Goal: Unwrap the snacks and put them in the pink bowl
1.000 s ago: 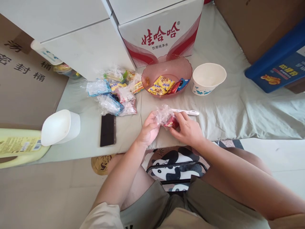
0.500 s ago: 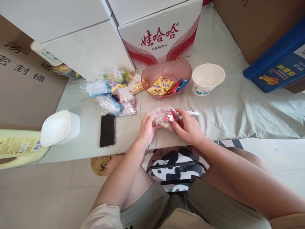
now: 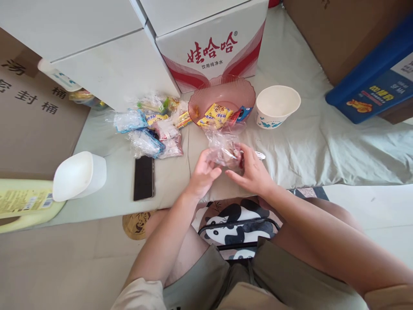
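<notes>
A crinkled clear plastic bag (image 3: 221,144) with something red inside lies between my two hands at the front edge of the cloth-covered surface. My left hand (image 3: 204,173) curls its fingers round the bag's left side, its thumb lifted away. On the other side my right hand (image 3: 254,171) grips the bag near its red content, thumb pointing left. The bag's upper part overlaps the near rim of a pink ribbed bowl (image 3: 232,90). In that bowl lie yellow snack packets (image 3: 218,115) and a blue packet (image 3: 245,113).
Left of the bowl is a pile of wrapped packets (image 3: 146,142), with a phone (image 3: 144,178) below it. A paper tub (image 3: 277,105) stands right of the bowl; a white container (image 3: 79,175) is at far left. Boxes (image 3: 213,54) line the back. A small white object (image 3: 260,155) lies beside my right hand.
The bag has opened upward and spread toward the bowl. Both thumbs have come off its near side, and the red content is now deeper behind my right fingers.
</notes>
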`<action>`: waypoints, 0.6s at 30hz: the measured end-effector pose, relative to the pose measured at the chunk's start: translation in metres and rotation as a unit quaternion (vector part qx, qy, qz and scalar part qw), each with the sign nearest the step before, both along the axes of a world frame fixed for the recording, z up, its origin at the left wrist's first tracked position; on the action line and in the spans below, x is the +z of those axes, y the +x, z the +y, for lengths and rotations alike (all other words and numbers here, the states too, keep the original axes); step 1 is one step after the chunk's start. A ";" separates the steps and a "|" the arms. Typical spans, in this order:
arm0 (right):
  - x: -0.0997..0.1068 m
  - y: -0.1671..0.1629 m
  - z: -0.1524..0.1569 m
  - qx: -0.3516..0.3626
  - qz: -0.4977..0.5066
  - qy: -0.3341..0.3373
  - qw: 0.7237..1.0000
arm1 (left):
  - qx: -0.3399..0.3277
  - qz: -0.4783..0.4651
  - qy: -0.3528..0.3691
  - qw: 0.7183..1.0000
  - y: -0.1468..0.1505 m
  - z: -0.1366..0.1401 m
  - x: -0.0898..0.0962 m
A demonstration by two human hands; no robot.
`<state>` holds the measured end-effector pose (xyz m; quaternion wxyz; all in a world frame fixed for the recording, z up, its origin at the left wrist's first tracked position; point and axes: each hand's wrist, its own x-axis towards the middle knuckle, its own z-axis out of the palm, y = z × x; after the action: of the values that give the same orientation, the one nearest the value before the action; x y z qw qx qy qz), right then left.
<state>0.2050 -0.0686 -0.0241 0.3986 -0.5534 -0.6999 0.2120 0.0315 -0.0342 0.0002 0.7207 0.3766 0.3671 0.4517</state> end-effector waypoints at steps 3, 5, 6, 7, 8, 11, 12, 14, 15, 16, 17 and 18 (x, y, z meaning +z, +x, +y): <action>0.005 -0.003 -0.002 0.031 0.011 -0.005 0.999 | 0.018 0.059 0.037 0.997 0.005 -0.001 -0.007; 0.007 -0.005 -0.002 0.031 0.029 -0.023 0.999 | 0.040 0.075 0.045 0.995 0.007 0.001 -0.010; 0.008 -0.005 -0.002 0.022 0.038 -0.031 0.999 | 0.047 0.078 0.049 0.995 0.007 0.002 -0.012; 0.009 -0.004 -0.001 0.013 0.044 -0.033 0.998 | 0.054 0.081 0.052 0.994 0.006 0.003 -0.012; 0.010 -0.004 0.000 0.003 0.050 -0.031 0.998 | 0.060 0.081 0.052 0.994 0.006 0.004 -0.012; 0.011 -0.003 0.003 -0.010 0.082 -0.027 0.996 | 0.067 0.057 0.035 0.995 0.005 0.003 -0.007; 0.011 -0.003 0.003 -0.006 0.112 -0.040 0.993 | 0.063 0.040 0.026 0.997 0.006 0.002 -0.004; 0.010 -0.004 0.003 0.014 0.205 -0.095 0.974 | 0.045 0.008 0.008 0.999 0.007 0.000 0.003; 0.009 -0.005 0.003 0.024 0.260 -0.132 0.956 | 0.037 -0.003 -0.001 0.999 0.009 -0.002 0.007; 0.007 -0.006 0.003 0.033 0.314 -0.167 0.934 | 0.032 -0.012 -0.011 0.999 0.010 -0.003 0.010; 0.005 -0.007 0.003 0.039 0.362 -0.198 0.910 | 0.033 -0.019 -0.025 0.999 0.011 -0.003 0.013; 0.004 -0.008 0.003 0.045 0.401 -0.221 0.888 | 0.040 -0.027 -0.046 0.998 0.011 -0.003 0.016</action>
<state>0.1970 -0.0656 -0.0204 0.5029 -0.4625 -0.4397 0.5830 0.0428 -0.0374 0.0159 0.7280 0.3160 0.3826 0.4729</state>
